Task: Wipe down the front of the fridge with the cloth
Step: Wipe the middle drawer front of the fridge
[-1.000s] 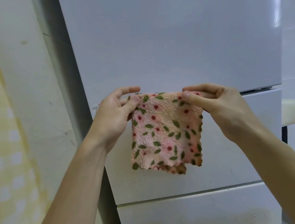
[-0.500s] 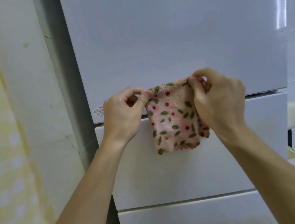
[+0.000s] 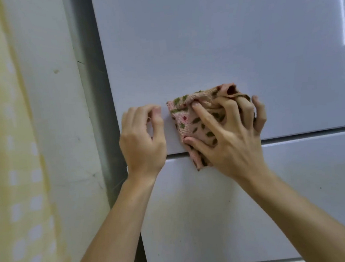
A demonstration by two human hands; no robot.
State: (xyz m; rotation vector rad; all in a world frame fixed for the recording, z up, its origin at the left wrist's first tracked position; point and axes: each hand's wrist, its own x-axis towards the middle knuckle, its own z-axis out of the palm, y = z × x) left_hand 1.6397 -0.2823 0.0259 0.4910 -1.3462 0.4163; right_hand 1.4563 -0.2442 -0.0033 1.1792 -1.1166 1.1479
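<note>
Head view, left hand [image 3: 142, 142] released cloth [image 3: 187, 118], grip loose, right hand [image 3: 230, 140] clutches it on fridge [image 3: 222, 44]

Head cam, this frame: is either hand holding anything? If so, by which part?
Right hand grips the cloth, fingers curled over its bunched right side, pressing it to the fridge door. Left hand holds nothing.

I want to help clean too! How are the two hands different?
The right hand holds the flowery cloth against the fridge door, fingers spread; the left hand holds nothing, fingers loosely curled. The right hand covers the cloth; the left hand sits beside it, apart. Both are bare.
</note>
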